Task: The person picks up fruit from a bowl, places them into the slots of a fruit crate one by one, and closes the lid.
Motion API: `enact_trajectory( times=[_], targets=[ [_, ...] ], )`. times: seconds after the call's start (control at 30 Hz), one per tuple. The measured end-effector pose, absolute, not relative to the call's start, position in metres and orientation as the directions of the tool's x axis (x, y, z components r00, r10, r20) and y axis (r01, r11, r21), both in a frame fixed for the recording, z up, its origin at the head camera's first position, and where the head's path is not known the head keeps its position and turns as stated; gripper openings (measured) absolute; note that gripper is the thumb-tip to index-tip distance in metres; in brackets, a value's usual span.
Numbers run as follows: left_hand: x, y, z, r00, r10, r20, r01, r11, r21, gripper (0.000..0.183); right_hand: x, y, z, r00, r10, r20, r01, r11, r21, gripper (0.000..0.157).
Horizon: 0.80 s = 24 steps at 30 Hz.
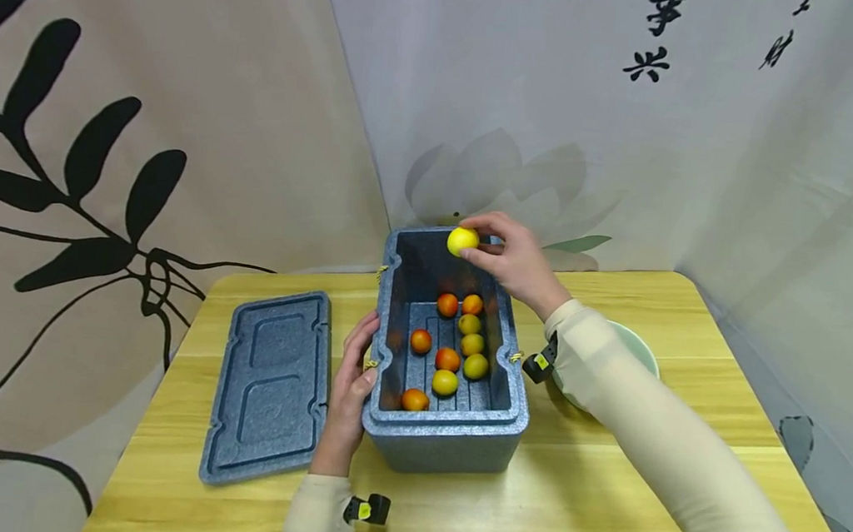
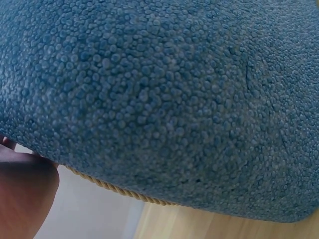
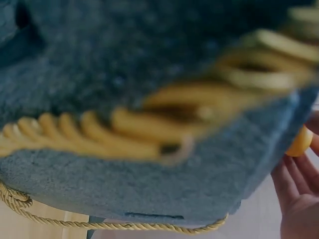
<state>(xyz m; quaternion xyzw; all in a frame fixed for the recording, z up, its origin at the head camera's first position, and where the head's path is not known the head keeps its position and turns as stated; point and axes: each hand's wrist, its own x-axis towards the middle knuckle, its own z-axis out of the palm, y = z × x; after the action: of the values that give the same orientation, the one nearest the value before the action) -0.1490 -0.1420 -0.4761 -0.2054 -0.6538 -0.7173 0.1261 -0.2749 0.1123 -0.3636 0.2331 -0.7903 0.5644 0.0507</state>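
Observation:
My right hand [image 1: 510, 252] pinches a yellow citrus fruit [image 1: 462, 241] between thumb and fingers, above the far end of a blue-grey foam box [image 1: 444, 422]. The right wrist view shows the fruit [image 3: 300, 142] at the fingers, partly hidden by the box. Along the box's left side lies my left hand [image 1: 349, 385], its fingers and thumb touching the wall near the rim. In the left wrist view the box's speckled wall [image 2: 164, 109] fills most of the picture. Several orange fruits [image 1: 421, 341] and yellow fruits [image 1: 444, 383] lie on the box floor.
The foam lid [image 1: 270, 387] lies flat on the wooden table [image 1: 422, 516], left of the box. A pale green bowl [image 1: 638, 349] stands to the right, partly behind my right forearm. Twisted gold rope [image 3: 124, 226] hangs on the box. Printed cloth [image 1: 486, 79] hangs behind the table.

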Motion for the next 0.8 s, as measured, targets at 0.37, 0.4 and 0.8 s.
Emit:
enact_trajectory(
  times=[0.37, 0.4, 0.8],
  targets=[
    [-0.148, -0.142, -0.478, -0.882, 0.084, 0.464, 0.452, -0.128, 0.883, 0.062, -0.279, 0.105, -0.372, -0.887, -0.37, 0.276, -0.408, 0.349, -0.844, 0.037],
    [-0.148, -0.142, -0.478, -0.883, 0.082, 0.462, 0.451, -0.125, 0.884, 0.062, -0.279, 0.104, -0.372, -0.89, -0.372, 0.265, -0.399, 0.35, -0.848, 0.037],
    [-0.149, -0.141, -0.476, -0.888, 0.085, 0.451, 0.438, -0.139, 0.888, 0.062, -0.275, 0.106, -0.376, -0.893, -0.355, 0.275, -0.419, 0.436, -0.797, 0.03]
  ],
)
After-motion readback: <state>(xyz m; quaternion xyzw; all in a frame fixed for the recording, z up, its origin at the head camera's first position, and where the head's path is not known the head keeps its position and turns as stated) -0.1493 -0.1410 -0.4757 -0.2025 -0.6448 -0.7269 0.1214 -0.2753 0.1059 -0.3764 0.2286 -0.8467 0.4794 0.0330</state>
